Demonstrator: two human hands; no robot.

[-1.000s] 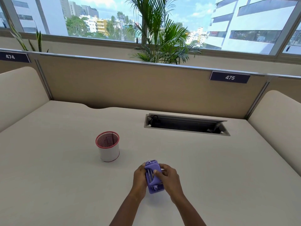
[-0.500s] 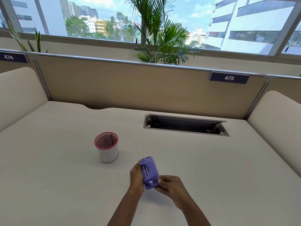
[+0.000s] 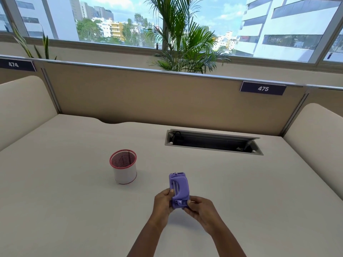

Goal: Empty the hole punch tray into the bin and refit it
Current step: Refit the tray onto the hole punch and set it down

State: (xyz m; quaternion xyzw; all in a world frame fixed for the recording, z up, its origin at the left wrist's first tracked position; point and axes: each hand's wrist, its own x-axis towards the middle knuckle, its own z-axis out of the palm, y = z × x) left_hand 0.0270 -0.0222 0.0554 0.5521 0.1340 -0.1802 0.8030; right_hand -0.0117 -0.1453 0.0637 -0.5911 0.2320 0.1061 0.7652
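Observation:
A purple hole punch (image 3: pixel 179 190) is held just above the desk, tilted up on its near end with its long side pointing away from me. My left hand (image 3: pixel 163 203) grips its left side. My right hand (image 3: pixel 199 208) pinches its near right corner with the fingertips. Whether the tray is in place on its underside is hidden. A small round mesh bin (image 3: pixel 124 168) with a red rim and white wall stands upright on the desk, up and to the left of the punch.
The beige desk (image 3: pixel 74 210) is walled by a tan partition at the back and padded side panels. An open cable slot (image 3: pixel 213 142) is sunk into the desk behind and right of the hands. Plants stand beyond the partition.
The punch has been lifted and turned more upright. My right hand slid from across its top down to its near right corner. The left hand keeps its hold.

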